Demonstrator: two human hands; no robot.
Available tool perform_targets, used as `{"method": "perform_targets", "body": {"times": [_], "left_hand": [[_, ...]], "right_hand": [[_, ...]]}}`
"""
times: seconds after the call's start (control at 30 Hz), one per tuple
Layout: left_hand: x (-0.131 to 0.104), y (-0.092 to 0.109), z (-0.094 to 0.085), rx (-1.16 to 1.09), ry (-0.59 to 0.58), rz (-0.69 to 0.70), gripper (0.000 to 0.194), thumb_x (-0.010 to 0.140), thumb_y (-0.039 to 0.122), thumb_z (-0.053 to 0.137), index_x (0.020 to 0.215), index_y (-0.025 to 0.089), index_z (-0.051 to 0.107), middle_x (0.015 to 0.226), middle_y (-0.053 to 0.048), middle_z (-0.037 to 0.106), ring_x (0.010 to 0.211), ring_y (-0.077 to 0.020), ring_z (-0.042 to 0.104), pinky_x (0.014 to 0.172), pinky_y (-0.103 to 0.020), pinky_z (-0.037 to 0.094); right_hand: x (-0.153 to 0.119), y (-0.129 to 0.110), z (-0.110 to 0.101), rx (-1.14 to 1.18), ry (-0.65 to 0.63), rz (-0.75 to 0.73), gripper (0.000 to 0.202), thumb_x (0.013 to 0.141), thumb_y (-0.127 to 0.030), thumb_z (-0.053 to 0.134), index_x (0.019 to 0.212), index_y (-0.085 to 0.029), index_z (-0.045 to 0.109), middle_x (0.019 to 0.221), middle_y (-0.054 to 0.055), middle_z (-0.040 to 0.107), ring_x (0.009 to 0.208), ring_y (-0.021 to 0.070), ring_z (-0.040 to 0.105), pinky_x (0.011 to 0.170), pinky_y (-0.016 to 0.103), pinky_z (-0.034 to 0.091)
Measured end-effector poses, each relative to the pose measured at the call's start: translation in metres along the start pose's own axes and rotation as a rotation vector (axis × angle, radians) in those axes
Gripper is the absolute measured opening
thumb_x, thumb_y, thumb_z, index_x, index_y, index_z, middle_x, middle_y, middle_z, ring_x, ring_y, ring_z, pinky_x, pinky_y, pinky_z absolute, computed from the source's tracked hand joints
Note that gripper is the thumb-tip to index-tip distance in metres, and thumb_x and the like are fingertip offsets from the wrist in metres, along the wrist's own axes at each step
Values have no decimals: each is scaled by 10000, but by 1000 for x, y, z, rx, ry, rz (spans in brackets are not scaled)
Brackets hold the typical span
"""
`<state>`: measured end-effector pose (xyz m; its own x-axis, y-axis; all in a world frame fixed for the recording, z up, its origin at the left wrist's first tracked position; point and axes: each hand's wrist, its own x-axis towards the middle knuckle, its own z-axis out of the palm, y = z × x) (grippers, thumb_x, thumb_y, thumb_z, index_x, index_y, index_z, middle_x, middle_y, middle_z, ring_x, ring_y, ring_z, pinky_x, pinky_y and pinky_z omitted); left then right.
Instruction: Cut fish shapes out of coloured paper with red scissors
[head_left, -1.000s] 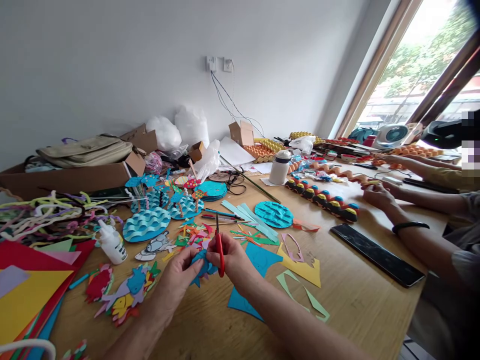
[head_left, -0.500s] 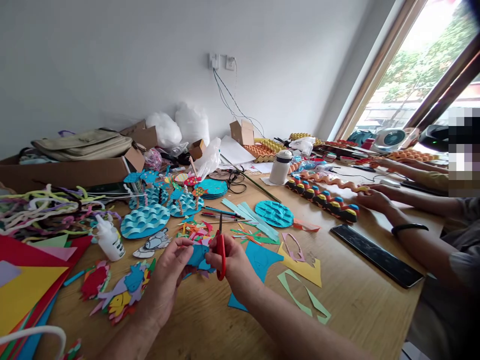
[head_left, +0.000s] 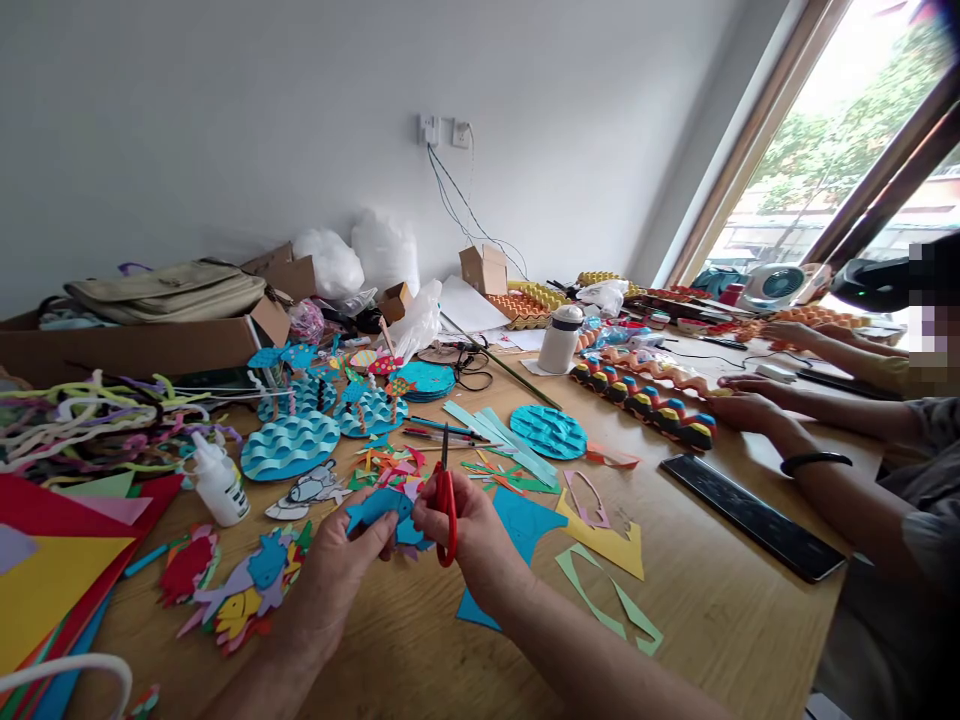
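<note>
Between both hands is a blue paper fish cutout point(head_left: 384, 506). My left hand point(head_left: 346, 548) pinches it between thumb and fingers. Red-handled scissors point(head_left: 448, 515) hang on my right hand point(head_left: 472, 530), blades up and pointing away; its fingertips touch the right edge of the blue paper. Below my right hand lies a cut sheet of blue paper point(head_left: 525, 520). Colourful paper scraps point(head_left: 394, 465) are heaped just beyond my hands. Left of my left hand rests a pile of paper fish point(head_left: 251, 590).
A glue bottle point(head_left: 219, 482) and blue wavy discs point(head_left: 291, 445) stand to the left. Coloured sheets point(head_left: 60, 570) cover the left corner. At right lie a black phone point(head_left: 752, 516) and painted egg-carton strips point(head_left: 641, 405), near another person's hand point(head_left: 742, 408). A white bottle point(head_left: 560, 340) stands behind.
My left thumb has shifted along the blue fish, and more of the fish now shows. The scissors and my right hand have moved slightly right. The co-worker's hands shifted a little.
</note>
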<state>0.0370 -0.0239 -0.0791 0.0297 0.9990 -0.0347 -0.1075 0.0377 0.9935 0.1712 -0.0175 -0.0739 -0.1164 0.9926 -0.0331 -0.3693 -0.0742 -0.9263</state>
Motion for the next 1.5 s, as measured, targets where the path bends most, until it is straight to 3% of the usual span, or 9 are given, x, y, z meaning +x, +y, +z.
{"method": "perform_targets", "body": {"times": [0.43, 0.63, 0.73, 0.9, 1.03, 1.13, 1.3, 1.5], "left_hand": [[0, 5, 2, 69, -27, -61, 165, 657, 254, 643, 547, 188, 540, 425, 60, 519, 461, -97, 425, 477, -208, 351], [-4, 5, 3, -220, 19, -74, 186, 661, 339, 683, 732, 215, 565, 568, 48, 592, 549, -128, 529, 532, -229, 417], [-4, 2, 5, -91, -28, -17, 186, 675, 345, 655, 607, 186, 586, 516, 30, 554, 521, -128, 489, 512, -231, 400], [-3, 1, 3, 19, -6, 34, 230, 652, 281, 652, 466, 181, 561, 469, 30, 530, 507, -117, 458, 515, -220, 389], [0, 13, -4, -96, 93, 44, 189, 631, 280, 680, 497, 185, 587, 491, 34, 586, 523, -125, 504, 543, -231, 433], [0, 24, -7, -236, 193, 50, 131, 576, 269, 731, 559, 177, 640, 536, 28, 646, 543, -134, 557, 563, -242, 470], [-3, 31, -4, -385, 242, 10, 138, 544, 234, 770, 599, 168, 662, 593, 30, 676, 568, -126, 602, 564, -230, 491], [-6, 30, 1, -436, 237, -1, 127, 554, 222, 770, 628, 178, 677, 581, 39, 683, 543, -111, 603, 547, -204, 494]], "right_hand": [[3, -1, -4, -83, -32, -12, 241, 591, -268, 691, 698, -170, 498, 620, -41, 528, 569, 95, 483, 538, 216, 386], [5, 5, -6, 35, 38, 5, 305, 564, -297, 736, 710, -168, 501, 598, -45, 530, 511, 79, 470, 490, 197, 375], [1, 7, -3, 65, 47, 16, 315, 568, -293, 745, 721, -164, 501, 588, -49, 527, 501, 74, 465, 483, 190, 373], [-4, 4, 3, 38, -46, 39, 332, 582, -333, 740, 715, -166, 485, 565, -54, 517, 502, 71, 471, 509, 191, 373], [-9, -1, 6, -181, -176, 101, 345, 694, -482, 600, 663, -164, 472, 532, -29, 514, 469, 83, 475, 460, 193, 365], [-14, -3, 9, -355, -240, 147, 359, 738, -485, 528, 592, -173, 428, 468, -34, 476, 418, 75, 445, 421, 183, 350], [-20, -1, 14, -428, -289, 150, 331, 751, -441, 508, 574, -181, 406, 432, -52, 434, 380, 60, 413, 380, 159, 325], [-21, -2, 16, -425, -287, 166, 367, 705, -498, 542, 573, -183, 411, 437, -69, 391, 345, 46, 385, 343, 148, 321]]}}
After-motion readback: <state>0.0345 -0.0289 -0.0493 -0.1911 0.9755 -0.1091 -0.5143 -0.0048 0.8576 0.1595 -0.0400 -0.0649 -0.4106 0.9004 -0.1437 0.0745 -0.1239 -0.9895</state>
